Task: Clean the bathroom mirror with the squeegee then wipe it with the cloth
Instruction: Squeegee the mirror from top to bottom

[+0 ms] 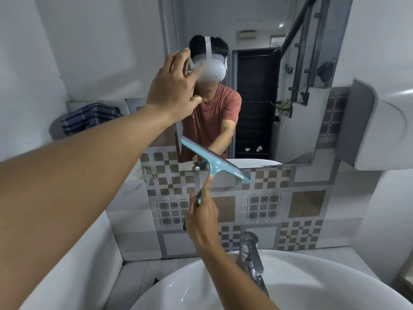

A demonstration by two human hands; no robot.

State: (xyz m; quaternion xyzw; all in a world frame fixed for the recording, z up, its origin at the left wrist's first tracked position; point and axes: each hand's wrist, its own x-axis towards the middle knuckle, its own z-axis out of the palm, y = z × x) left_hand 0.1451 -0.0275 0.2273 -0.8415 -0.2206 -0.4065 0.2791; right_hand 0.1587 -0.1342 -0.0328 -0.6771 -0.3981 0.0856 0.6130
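Right hand point(202, 217) grips the squeegee point(215, 163), handle mostly hidden; left hand point(172, 86) spread before the mirror point(257, 86).

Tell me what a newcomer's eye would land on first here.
The teal squeegee stands out first, tilted across the lower edge of the mirror, its handle gripped by the right hand above the white sink. Next comes the left hand, raised with fingers spread in front of the mirror, centre left. A dark striped cloth lies bunched at far left.
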